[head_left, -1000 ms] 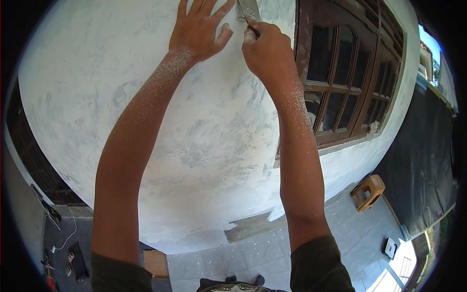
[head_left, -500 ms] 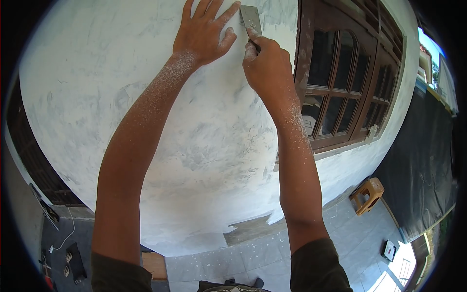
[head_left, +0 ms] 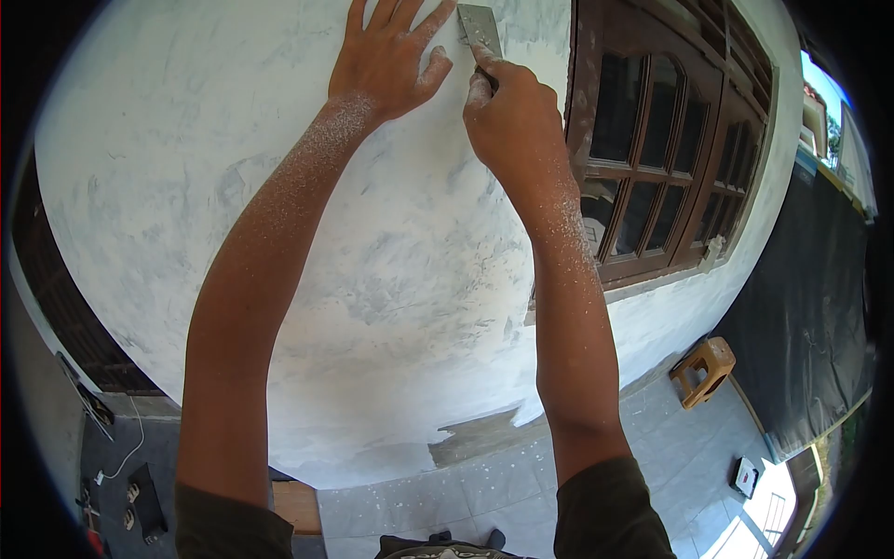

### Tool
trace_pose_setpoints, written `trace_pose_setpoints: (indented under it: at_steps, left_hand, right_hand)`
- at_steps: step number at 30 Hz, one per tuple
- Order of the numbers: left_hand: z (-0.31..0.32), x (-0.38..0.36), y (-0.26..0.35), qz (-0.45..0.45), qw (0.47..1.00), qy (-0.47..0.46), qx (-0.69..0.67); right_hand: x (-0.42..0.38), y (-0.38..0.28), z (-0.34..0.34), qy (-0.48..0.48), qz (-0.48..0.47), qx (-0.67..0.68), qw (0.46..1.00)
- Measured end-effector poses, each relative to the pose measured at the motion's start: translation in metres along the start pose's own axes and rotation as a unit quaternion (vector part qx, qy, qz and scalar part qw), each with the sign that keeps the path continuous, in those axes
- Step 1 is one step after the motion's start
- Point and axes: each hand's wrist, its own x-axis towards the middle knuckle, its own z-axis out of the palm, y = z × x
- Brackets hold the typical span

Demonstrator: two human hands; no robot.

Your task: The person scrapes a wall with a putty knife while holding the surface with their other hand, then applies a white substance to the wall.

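My left hand lies with spread fingers against the white, patchy wall, near the top of the view. Just to its right, my right hand grips a putty knife by its dark handle, with the index finger stretched along the blade. The flat metal blade points up and rests at the wall surface, with small crumbs on it. White dust speckles both wrists and forearms.
A brown wooden window with dark panes is right of my right hand. Lower right are a tan plastic stool, black sheeting and a small box-like item on the grey tiled floor. Sandals and a white cable lie lower left.
The putty knife and my right hand have shifted very slightly, the blade a little lower. My left hand stays almost in the same place on the wall.
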Motion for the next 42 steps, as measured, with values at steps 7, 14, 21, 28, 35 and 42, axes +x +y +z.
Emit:
trace_pose_setpoints:
  at_steps: [7, 14, 21, 28, 35, 42]
  left_hand:
    - [-0.001, 0.001, -0.001, -0.004, 1.0, -0.006, 0.001]
    - [0.002, 0.0, -0.001, -0.002, 1.0, -0.004, 0.006]
    - [0.001, 0.001, -0.001, 0.001, 1.0, 0.007, -0.007]
    - [0.003, 0.009, 0.005, -0.017, 1.0, 0.022, -0.008]
    - [0.003, 0.01, 0.003, -0.015, 0.999, 0.041, -0.009]
    - [0.002, 0.01, 0.004, -0.018, 0.999, 0.036, -0.023]
  right_hand:
    - [0.016, -0.002, 0.003, 0.021, -0.004, -0.002, 1.0]
    - [0.008, 0.0, 0.002, -0.006, 0.023, -0.007, 1.0]
    - [0.002, -0.003, -0.002, -0.017, 0.045, -0.011, 0.999]
    - [0.01, -0.006, -0.014, -0.053, 0.039, 0.01, 0.998]
    - [0.022, -0.007, -0.008, -0.047, 0.062, 0.007, 0.997]
    - [0.01, 0.001, 0.001, 0.01, 0.026, -0.009, 1.0]
